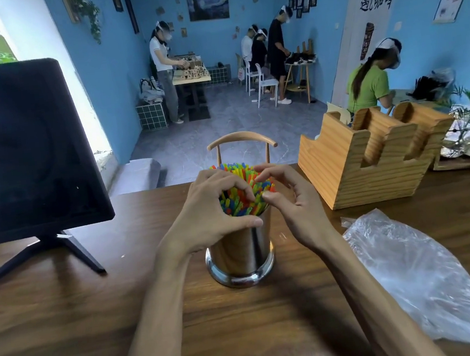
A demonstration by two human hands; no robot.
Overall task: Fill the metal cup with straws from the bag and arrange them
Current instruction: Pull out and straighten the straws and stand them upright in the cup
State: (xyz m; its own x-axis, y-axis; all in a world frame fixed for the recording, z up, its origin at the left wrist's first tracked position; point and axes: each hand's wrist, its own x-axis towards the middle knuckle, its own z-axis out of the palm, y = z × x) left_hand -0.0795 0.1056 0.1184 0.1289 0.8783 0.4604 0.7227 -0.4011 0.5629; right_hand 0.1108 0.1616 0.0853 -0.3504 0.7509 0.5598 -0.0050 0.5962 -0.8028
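A shiny metal cup (240, 257) stands upright in the middle of the wooden table (69, 325). It is packed with several colourful straws (240, 200) that stick up above its rim. My left hand (211, 209) curls round the left side of the straw bundle, thumb lying across the cup's rim. My right hand (291, 198) curls round the right side, its fingertips touching the straw tops. The clear plastic bag (418, 280) lies flat and crumpled on the table to the right, with no straws visible inside.
A black monitor (22, 148) on a stand fills the left of the table. A wooden slotted holder (371, 160) stands at the back right. A chair back (241, 142) rises just behind the table's far edge. Several people work at tables across the room.
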